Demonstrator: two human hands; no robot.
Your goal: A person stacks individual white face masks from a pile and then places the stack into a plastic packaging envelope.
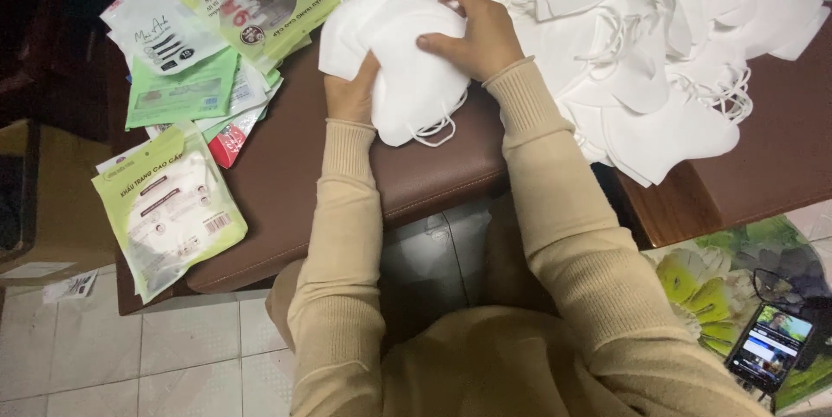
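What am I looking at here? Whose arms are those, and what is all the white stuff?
This picture comes from a camera worn on a person's head, looking down, so you see that person's own arms in beige sleeves. There is no machine here, only two bare hands. The left hand and the right hand together hold a stack of white masks over a brown padded surface. Behind it, to the right, lies a big pile of loose masks with thin ear loops. To the left lie flat packets, green and white, and one more green packet sits nearer the edge. Bottom right, a phone with a lit screen rests on a flowery cloth. Below is a tiled floor.
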